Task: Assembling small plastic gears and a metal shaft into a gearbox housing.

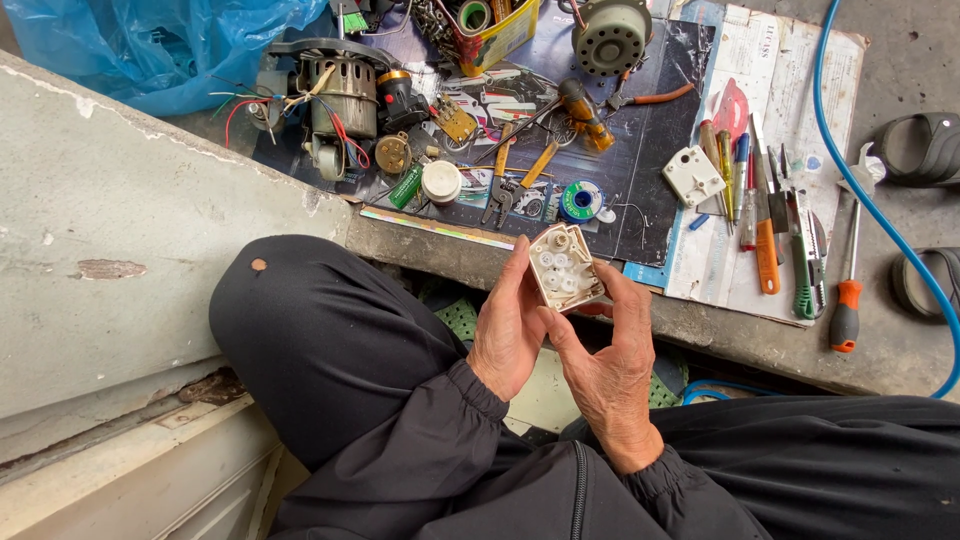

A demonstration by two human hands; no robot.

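Both hands hold a small white plastic gearbox (564, 266) with white gears showing in its open face. My left hand (508, 330) grips its left side with fingers up along the edge. My right hand (608, 362) supports it from below and right, thumb near the gears. The hands sit above my lap, between my dark-trousered knees. The gearbox's separate white cover plate (692, 175) lies on the paper ahead.
A dark mat (650, 120) ahead carries a fan motor (340, 95), another round motor (610, 35), pliers (505, 185), a solder spool (581, 200) and screwdrivers (765, 235). A blue hose (880, 215) curves at right. A blue plastic bag (160, 45) lies far left.
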